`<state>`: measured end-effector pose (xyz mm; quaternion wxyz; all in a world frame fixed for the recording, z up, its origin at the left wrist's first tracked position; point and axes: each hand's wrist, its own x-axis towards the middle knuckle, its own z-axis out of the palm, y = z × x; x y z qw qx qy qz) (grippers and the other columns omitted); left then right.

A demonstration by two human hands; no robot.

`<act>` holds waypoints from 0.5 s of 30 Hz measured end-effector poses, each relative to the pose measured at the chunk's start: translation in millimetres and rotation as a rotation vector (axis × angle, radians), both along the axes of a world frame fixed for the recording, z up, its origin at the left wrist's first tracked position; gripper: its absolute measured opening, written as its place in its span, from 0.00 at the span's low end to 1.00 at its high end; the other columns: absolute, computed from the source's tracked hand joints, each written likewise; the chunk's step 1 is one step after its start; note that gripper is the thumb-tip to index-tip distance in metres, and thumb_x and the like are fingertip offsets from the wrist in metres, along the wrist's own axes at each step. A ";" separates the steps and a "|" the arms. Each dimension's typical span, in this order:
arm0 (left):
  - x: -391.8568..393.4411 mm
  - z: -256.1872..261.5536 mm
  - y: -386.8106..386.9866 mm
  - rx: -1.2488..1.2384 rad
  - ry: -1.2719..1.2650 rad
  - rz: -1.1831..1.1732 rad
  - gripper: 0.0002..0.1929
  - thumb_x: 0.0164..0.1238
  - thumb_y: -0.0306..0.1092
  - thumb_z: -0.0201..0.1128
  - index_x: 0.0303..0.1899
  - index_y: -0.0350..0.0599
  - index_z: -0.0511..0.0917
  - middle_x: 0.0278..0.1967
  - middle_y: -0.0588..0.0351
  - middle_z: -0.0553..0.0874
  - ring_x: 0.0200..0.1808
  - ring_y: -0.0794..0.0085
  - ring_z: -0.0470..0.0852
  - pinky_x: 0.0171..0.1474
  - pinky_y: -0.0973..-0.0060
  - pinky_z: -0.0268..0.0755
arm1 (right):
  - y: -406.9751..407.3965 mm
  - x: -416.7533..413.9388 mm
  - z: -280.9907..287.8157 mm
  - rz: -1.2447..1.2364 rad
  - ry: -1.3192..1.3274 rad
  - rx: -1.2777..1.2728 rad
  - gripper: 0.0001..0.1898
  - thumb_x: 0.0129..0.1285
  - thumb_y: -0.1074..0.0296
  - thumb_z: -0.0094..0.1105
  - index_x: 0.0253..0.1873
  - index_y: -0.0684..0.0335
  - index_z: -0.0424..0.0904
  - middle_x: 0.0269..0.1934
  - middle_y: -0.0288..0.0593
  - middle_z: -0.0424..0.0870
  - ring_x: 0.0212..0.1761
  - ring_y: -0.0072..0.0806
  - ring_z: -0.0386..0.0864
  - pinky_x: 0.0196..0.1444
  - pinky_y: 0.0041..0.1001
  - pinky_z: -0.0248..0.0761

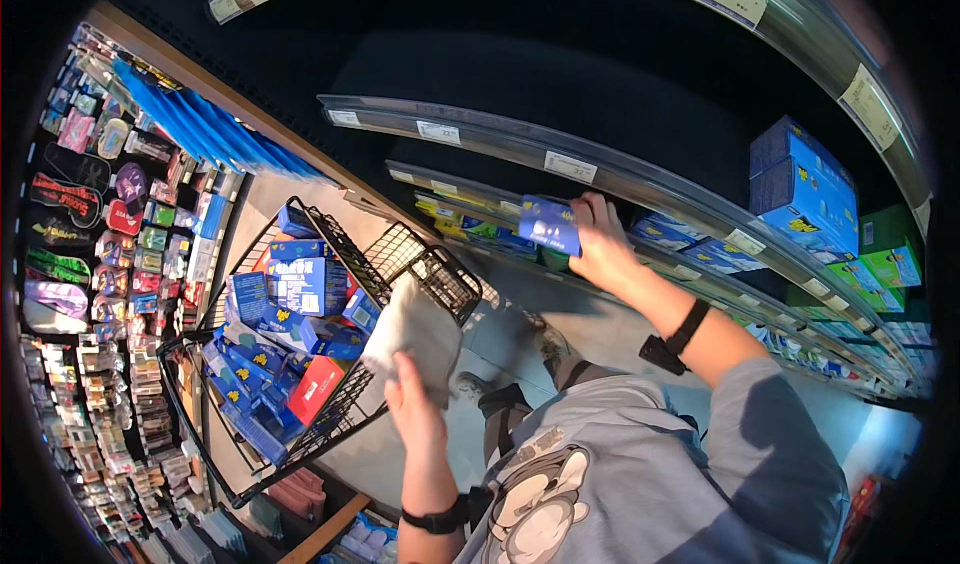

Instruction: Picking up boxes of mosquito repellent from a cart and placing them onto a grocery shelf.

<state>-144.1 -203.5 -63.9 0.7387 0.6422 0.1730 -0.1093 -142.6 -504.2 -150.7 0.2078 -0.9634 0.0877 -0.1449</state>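
Note:
My right hand (pixel 600 237) grips a blue printed carton (pixel 550 223) by its right end, in front of the lower shelves. White lettering and a small picture mark the face towards me. In my left hand (pixel 416 406) is a crumpled white cloth (pixel 420 331), with the fingers partly hidden by it. The cloth hangs beside the right side of a black wire shopping cart (pixel 300 451). Inside the cart lies a jumbled heap of blue cartons (pixel 255 369), with a red carton (pixel 316 390) among them.
Black shelving with a clear-fronted price rail (pixel 495 136) rises ahead. Blue boxes (pixel 802 196) and green boxes (pixel 889 264) stand on its right part. A pegboard display (pixel 120 226) of small packaged goods lines the left, near blue hanging packs (pixel 202 125). Tiled floor (pixel 480 346) shows between.

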 end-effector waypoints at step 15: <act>33.1 -15.5 -69.1 0.588 -0.480 -0.755 0.19 0.78 0.37 0.45 0.60 0.35 0.71 0.56 0.43 0.77 0.60 0.63 0.73 0.64 0.64 0.60 | 33.0 -51.3 85.7 0.278 -0.163 0.957 0.49 0.44 0.74 0.74 0.70 0.59 0.49 0.56 0.51 0.70 0.58 0.35 0.72 0.61 0.33 0.65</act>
